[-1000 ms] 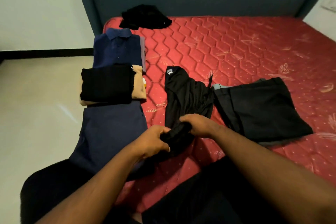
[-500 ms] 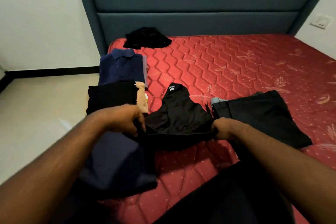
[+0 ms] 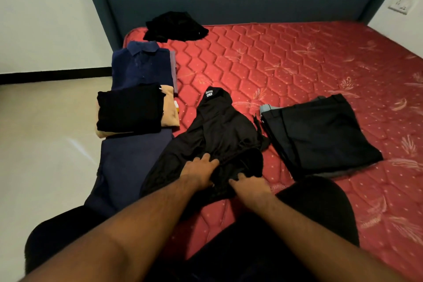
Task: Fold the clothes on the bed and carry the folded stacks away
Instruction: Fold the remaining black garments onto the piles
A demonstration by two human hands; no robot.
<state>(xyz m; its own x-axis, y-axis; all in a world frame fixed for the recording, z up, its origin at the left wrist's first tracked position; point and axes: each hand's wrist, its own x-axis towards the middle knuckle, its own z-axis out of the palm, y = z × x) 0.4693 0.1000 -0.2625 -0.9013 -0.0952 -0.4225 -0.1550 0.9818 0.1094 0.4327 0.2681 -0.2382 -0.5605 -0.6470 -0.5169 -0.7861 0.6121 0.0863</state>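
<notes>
- My left hand (image 3: 199,173) lies on the near end of the crumpled black garment with a small white label (image 3: 215,142), fingers spread forward over the cloth and pressing it down.
- My right hand (image 3: 250,186) is just beside it, fingers curled into a bunched fold of the same garment, pinching it.
- The garment sits on the red quilted mattress (image 3: 286,64), near the front edge, its labelled end pointing toward the dark teal padded headboard (image 3: 229,4). Its left side overlaps the long navy folded cloth (image 3: 123,167).
- That navy cloth runs along the left edge of the mattress, its outer side at or just over the edge; I cannot tell which.
- Further along that edge lies a folded black piece on a tan folded piece (image 3: 130,110), and beyond it a folded dark blue collared shirt (image 3: 142,66).
- A loose black heap of clothing (image 3: 175,26) rests at the far left corner, touching the headboard's foot.
- To my right, a folded dark trouser stack with a grey edge (image 3: 318,135) lies just beside the garment, a thin strip of mattress between them.
- Beyond the trouser stack the mattress stretches bare toward the right and the headboard.
- Pale floor (image 3: 45,133) runs along the left of the bed up to a white wall with a black skirting line (image 3: 55,74).
- A white wall socket (image 3: 401,4) sits on the right-hand wall.
- My dark-clothed knees (image 3: 320,208) are on the front of the mattress below my hands.
</notes>
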